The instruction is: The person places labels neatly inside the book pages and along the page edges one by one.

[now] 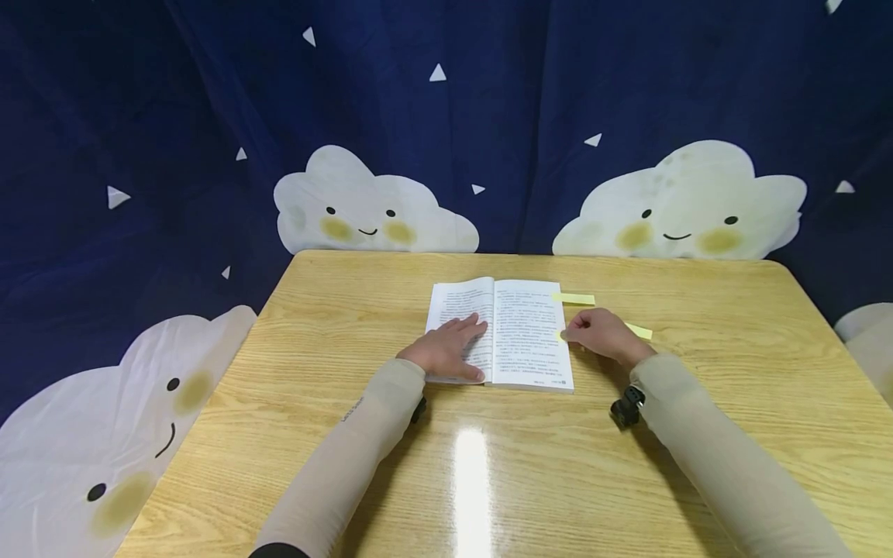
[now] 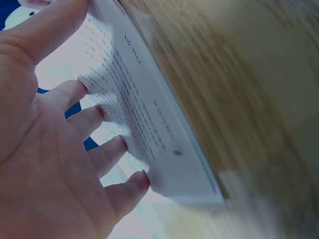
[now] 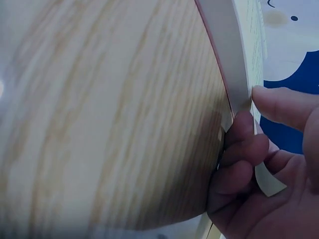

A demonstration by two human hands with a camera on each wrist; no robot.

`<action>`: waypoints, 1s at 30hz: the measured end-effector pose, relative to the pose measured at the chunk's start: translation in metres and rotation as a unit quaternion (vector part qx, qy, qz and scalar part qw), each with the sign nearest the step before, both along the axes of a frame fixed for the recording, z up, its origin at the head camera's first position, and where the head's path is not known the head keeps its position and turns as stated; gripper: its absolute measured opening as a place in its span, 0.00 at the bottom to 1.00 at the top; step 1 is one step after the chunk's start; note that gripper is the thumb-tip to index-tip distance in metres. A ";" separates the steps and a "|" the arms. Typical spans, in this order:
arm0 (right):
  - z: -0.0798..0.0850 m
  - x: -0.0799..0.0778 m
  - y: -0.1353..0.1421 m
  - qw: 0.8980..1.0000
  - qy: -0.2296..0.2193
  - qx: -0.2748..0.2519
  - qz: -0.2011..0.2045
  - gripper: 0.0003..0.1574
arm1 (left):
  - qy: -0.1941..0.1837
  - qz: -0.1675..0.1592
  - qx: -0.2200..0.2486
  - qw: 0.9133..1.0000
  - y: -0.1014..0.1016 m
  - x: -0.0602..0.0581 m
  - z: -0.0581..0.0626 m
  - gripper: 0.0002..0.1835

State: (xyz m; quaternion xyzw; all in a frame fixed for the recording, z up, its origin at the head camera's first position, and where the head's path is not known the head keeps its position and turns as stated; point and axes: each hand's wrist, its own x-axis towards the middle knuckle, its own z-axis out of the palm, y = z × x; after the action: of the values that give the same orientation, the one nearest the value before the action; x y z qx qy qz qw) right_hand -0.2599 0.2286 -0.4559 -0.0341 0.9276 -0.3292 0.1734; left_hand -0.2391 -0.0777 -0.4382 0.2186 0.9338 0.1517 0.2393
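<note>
An open book with printed pages lies on the wooden table. My left hand rests spread on its left page, fingers apart and pressing the paper; the left wrist view shows that page beside the fingertips. At the right page's outer edge, my right hand pinches a yellow sticky tab, mostly hidden by the fingers. Above it, another yellow sticky tab sticks out from the same page. In the right wrist view, the thumb touches the book's edge, and a pale strip shows behind the curled fingers.
A further yellow strip lies on the table beyond my right wrist, partly covered by the hand. Behind the table hangs a dark blue curtain with cloud prints. Each wrist carries a small black camera.
</note>
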 end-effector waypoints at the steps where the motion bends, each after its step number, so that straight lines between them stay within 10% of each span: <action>1: 0.001 0.000 -0.001 1.000 -0.003 0.002 -0.001 0.16 | 0.001 -0.001 0.000 1.000 0.000 0.000 0.000 0.52; 10: 0.009 -0.003 -0.006 0.999 -0.021 0.023 -0.015 0.17 | 0.002 -0.003 0.001 1.000 -0.002 -0.001 0.005 0.53; 19: 0.007 0.008 -0.008 0.992 0.066 0.103 0.036 0.21 | 0.005 -0.002 0.003 1.000 -0.004 -0.002 0.003 0.53; 30: 0.013 0.043 -0.006 0.932 0.263 0.215 0.130 0.25 | -0.002 0.003 0.007 1.000 -0.002 0.002 -0.002 0.52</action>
State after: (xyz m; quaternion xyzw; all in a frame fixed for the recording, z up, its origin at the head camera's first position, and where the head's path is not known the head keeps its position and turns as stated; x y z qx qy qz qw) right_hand -0.2165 0.2222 -0.4434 -0.2011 0.9761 -0.0756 -0.0321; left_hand -0.2374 -0.0793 -0.4399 0.2176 0.9327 0.1596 0.2391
